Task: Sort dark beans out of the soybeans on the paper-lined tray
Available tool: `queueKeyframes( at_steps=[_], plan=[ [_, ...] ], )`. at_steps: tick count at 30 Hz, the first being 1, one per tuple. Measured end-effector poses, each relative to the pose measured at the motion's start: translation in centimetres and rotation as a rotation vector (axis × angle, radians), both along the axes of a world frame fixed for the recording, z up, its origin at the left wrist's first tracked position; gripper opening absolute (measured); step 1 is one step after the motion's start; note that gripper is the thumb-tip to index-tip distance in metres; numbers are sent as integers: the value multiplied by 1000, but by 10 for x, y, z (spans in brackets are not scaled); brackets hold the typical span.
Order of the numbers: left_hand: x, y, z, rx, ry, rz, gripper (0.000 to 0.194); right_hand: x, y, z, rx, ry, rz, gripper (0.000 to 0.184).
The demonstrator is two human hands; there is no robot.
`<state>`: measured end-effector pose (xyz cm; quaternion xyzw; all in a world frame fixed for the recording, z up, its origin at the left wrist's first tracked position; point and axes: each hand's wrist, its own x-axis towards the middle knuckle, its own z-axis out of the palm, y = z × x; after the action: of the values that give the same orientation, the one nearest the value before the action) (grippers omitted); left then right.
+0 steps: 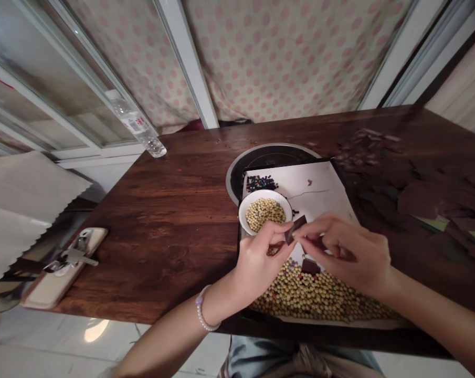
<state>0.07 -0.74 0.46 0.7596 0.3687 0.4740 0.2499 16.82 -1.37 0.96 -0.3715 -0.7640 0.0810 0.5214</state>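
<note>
Between thumb and finger, my left hand [256, 257] pinches a small dark brown square piece [296, 229], tilted over the tray. My right hand [347, 252] has its fingertips closed on the right side of the same piece; a small yellowish spot shows there, too small to name. Just behind the left hand stands a white bowl [243, 212] of yellowish beads [265, 211]. Below both hands, many more yellowish beads [319, 296] cover the near part of the tray [319, 181]. Another dark brown square [310, 266] lies among them.
Black beads [261, 183] sit in the tray's far left corner. A round dark plate [276, 152] lies under the tray's far edge. Loose dark brown pieces [371, 147] spread over the table's right. Leftward are a water bottle [140, 128] and keys [75, 256] on a pale case [44, 289].
</note>
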Motion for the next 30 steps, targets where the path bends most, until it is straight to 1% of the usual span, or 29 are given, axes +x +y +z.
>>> queueKeyframes(
  at_steps=[3,6,9,11,13,17,21,25,30],
  plan=[
    [0,-1,0,21,8,-8,21,1,1,-1,-5,26,-88,39],
    [-1,-1,-1,32,28,-14,20,1,1,-1,-35,38,-52,40],
    [-1,0,-2,45,21,-8,20,1,0,-1,-93,97,-80,41],
    [-1,1,-3,49,19,-5,20,0,0,0,-117,127,-59,41],
    [-1,1,-3,45,8,0,21,-2,-1,0,-125,143,-27,42],
    [-1,0,-3,35,-25,-31,23,-3,0,0,-119,181,-55,43],
    [-2,-1,-3,32,-23,-35,22,-2,-1,-1,-139,198,-1,43],
    [0,-2,-2,-37,-62,-29,21,-5,-4,-2,-188,237,-19,44],
    [1,0,0,-174,-87,-12,16,-13,-6,-4,-180,230,7,42]
  ],
)
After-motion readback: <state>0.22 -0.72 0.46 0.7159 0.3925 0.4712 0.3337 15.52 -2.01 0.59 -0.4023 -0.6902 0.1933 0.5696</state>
